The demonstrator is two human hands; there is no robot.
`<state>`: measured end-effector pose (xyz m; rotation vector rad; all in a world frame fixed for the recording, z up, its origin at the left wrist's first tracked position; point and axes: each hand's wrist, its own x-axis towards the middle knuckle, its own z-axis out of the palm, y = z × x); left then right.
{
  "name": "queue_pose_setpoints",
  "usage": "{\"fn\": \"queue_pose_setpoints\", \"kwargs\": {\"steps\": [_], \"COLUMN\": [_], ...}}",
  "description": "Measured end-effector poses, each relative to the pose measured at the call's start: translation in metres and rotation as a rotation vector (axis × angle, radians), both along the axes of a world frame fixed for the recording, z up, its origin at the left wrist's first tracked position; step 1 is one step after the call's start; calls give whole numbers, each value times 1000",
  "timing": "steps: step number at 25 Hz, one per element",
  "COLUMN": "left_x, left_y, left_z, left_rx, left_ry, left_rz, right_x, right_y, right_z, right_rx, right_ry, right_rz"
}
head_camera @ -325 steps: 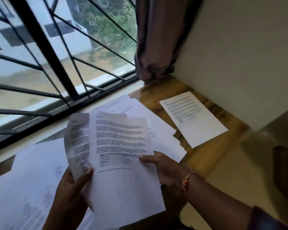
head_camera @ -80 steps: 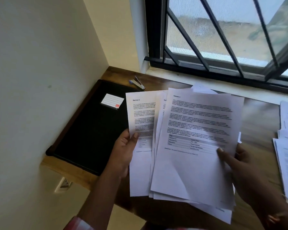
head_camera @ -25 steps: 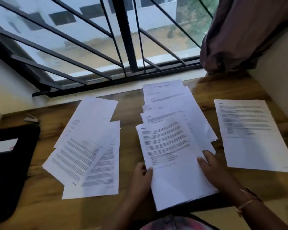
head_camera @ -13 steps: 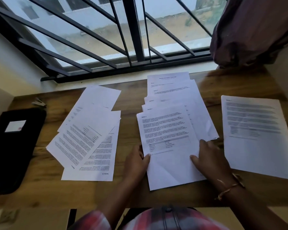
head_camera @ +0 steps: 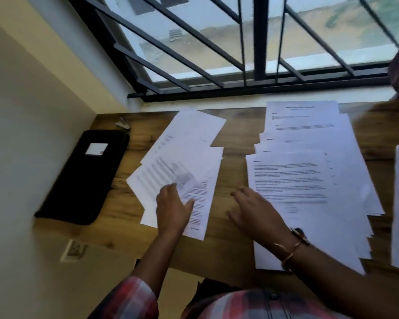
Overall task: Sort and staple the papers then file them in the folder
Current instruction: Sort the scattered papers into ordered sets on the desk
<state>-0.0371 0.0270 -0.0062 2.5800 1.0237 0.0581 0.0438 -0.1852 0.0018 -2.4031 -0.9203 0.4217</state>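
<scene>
Left grip [head_camera: 173, 209] flat on papers [head_camera: 184, 157], right grip [head_camera: 257, 211] spread, empty

The left hand [head_camera: 172, 209] has moved from the middle stack [head_camera: 309, 180] onto the left pile [head_camera: 182, 157]. The right hand [head_camera: 256, 212] has shifted leftward.

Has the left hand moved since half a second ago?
Yes. The left hand went leftward, from the middle stack onto the left pile, nearer the folder.
</scene>
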Motion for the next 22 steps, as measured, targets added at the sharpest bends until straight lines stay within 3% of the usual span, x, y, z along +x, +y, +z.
{"fn": "queue_pose_setpoints", "kwargs": {"steps": [4,8,11,15,22], "left_x": [-11,-18,-39,-29,74], "left_y": [92,125,117,140,216], "left_z": [-15,-30,-35,-43,-38], "left_rx": [-55,1,155,45,-19], "left_ry": [161,260,87,-188,102], "left_rz": [32,-133,-253,-247,-68], "right_x": [0,-3,-16,-31,-36], "right_y": [64,102,118,128,132], "right_z": [-12,-34,-51,-70,-68], "right_rx": [-101,-279,-252,-266,-360], "right_ry": [-71,-111,-2,1,-56], "right_rz": [126,153,12,-90,-101]}}
